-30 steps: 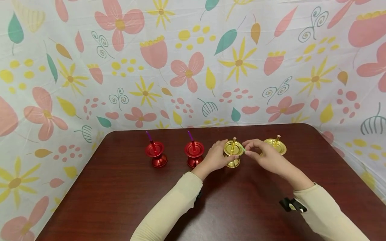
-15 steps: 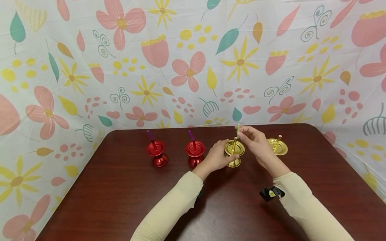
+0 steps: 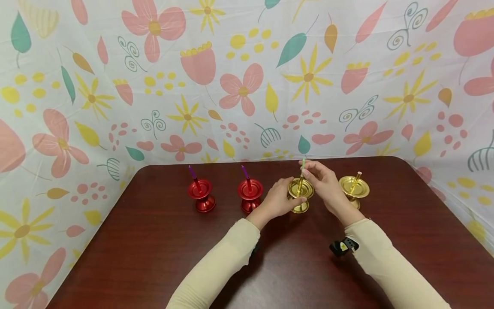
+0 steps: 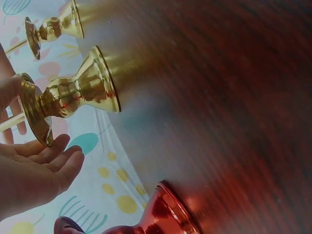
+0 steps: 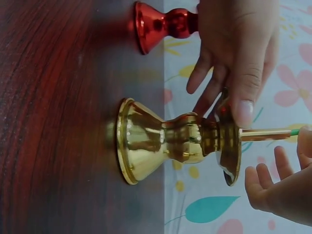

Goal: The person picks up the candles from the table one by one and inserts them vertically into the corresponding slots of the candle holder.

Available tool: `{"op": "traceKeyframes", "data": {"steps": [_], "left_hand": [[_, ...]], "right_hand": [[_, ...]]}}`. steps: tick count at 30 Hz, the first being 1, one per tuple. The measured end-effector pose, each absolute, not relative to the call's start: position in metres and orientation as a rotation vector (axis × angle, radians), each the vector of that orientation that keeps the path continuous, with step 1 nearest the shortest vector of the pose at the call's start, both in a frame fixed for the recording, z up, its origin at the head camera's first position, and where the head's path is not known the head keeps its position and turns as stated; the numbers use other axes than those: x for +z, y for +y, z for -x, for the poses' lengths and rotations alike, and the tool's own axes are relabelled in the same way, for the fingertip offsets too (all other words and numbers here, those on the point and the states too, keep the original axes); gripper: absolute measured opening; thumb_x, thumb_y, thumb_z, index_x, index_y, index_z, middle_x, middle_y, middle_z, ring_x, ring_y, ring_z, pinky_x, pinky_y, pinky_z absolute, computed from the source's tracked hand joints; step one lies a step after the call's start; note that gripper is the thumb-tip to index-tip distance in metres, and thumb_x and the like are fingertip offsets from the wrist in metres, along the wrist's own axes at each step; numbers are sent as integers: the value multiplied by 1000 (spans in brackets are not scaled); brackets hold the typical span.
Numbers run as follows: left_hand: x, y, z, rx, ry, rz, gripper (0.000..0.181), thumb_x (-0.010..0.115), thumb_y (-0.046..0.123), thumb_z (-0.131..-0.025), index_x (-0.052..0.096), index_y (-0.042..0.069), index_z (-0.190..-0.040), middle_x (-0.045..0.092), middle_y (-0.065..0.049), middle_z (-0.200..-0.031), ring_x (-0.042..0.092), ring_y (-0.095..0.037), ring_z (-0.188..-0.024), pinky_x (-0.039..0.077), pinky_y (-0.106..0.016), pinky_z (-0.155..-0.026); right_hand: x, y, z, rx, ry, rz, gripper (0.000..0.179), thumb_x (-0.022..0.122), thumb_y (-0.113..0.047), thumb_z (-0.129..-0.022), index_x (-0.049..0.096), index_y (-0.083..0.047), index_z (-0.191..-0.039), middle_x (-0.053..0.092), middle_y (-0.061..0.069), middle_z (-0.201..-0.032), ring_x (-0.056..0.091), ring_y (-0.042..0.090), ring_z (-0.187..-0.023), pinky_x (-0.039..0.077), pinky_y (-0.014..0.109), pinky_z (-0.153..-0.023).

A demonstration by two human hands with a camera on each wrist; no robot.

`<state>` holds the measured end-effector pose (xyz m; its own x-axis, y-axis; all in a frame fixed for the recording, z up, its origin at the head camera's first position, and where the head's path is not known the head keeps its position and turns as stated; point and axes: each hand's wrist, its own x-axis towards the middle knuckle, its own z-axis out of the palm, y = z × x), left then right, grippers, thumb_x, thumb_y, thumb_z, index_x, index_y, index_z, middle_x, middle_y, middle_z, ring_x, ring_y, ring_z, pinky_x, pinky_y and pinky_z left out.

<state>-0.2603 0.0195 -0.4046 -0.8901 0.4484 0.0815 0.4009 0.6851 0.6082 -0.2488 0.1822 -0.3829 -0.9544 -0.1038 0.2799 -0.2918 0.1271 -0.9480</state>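
My left hand [image 3: 278,198] holds the dish rim of a gold candle holder [image 3: 300,209], its thumb over the near side of the dish. The holder stands upright on the table. Between thumb and fingers, my right hand [image 3: 325,183] pinches a thin green candle [image 3: 303,163] upright over the holder's narrow tube. In the right wrist view the green candle [image 5: 294,132] meets the top of the tube [image 5: 265,134]; how deep it sits is hidden by the fingers. A second gold candle holder [image 3: 355,188], with a bare tube, stands right of my right hand.
Two red candle holders [image 3: 204,203] [image 3: 250,188] stand in the row to the left, each bearing a purple candle [image 3: 192,172] [image 3: 245,172]. The nearer red one is close beside my left hand. A flower-patterned cloth [image 3: 173,107] hangs behind the dark wooden table [image 3: 127,249].
My right hand has come up and left from beside the dish, turning the green candle upright and lowering it onto the tube. My left hand keeps its hold on the gold candle holder.
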Motion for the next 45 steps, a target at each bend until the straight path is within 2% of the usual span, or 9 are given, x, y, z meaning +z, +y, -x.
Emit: {"op": "traceKeyframes", "data": {"steps": [4, 8, 12, 15, 18, 28, 37, 41, 45], "left_hand": [[-404, 19, 259, 992, 2815, -718, 74, 69, 41, -88, 39, 3, -144, 49, -11, -137, 47, -23, -126, 40, -36, -104], [-404, 18, 259, 988, 2827, -727, 75, 69, 41, -87, 39, 3, -144, 49, -11, -138, 47, -23, -126, 40, -36, -104], [-405, 17, 258, 985, 2836, -736, 74, 69, 41, -88, 39, 2, -144, 49, -12, -137, 47, -24, -125, 41, -36, -103], [-406, 17, 258, 977, 2843, -744, 74, 69, 41, -88, 39, 2, -144, 49, -13, -137, 47, -25, -125, 41, -36, -103], [-406, 16, 258, 970, 2850, -753, 75, 69, 41, -88, 39, 2, -144, 50, -13, -136, 48, -24, -124, 41, -36, -103], [-405, 16, 259, 950, 2856, -740, 75, 67, 42, -89, 37, 2, -145, 48, -13, -138, 47, -25, -126, 40, -39, -104], [-403, 17, 254, 930, 2879, -720, 80, 67, 45, -88, 33, 5, -149, 40, -12, -146, 39, -26, -134, 34, -45, -108], [-397, 19, 249, 919, 2937, -748, 79, 69, 45, -87, 36, 6, -147, 43, -11, -145, 40, -25, -133, 35, -44, -108], [-392, 21, 240, 878, 3053, -754, 70, 69, 43, -87, 44, 6, -141, 50, -9, -136, 46, -23, -126, 39, -39, -104]], "right_hand": [[-386, 182, 250, 1873, -2216, -449, 19, 54, -18, -99, 56, 0, -107, 54, -4, -125, 49, 3, -118, 42, 12, -91], [-387, 180, 252, 1585, -2224, -562, 13, 53, -5, -98, 56, 7, -101, 55, 11, -124, 54, 15, -117, 42, 11, -89], [-388, 179, 252, 1239, -2261, -608, 6, 56, -1, -95, 56, 4, -94, 55, 20, -121, 51, 34, -116, 47, 32, -92], [-388, 180, 252, 1111, -2266, -612, 3, 58, 1, -93, 56, 1, -91, 56, 21, -120, 47, 40, -116, 42, 53, -91], [-386, 179, 253, 1051, -2267, -617, 6, 61, 4, -90, 57, -1, -89, 57, 20, -119, 47, 42, -112, 39, 59, -89], [-375, 183, 249, 1001, -2339, -630, 4, 61, -2, -93, 61, 2, -93, 57, 22, -119, 47, 42, -112, 39, 60, -90], [-360, 197, 229, 942, -2343, -664, 26, 64, -1, -90, 61, 6, -115, 56, 24, -121, 47, 41, -116, 37, 59, -93], [-357, 206, 220, 926, -2333, -677, 26, 65, -2, -90, 62, 4, -115, 56, 22, -120, 47, 40, -115, 37, 58, -93], [-356, 213, 211, 893, -2311, -683, 25, 67, 0, -88, 65, 2, -112, 58, 19, -117, 49, 36, -112, 37, 53, -88]]}}
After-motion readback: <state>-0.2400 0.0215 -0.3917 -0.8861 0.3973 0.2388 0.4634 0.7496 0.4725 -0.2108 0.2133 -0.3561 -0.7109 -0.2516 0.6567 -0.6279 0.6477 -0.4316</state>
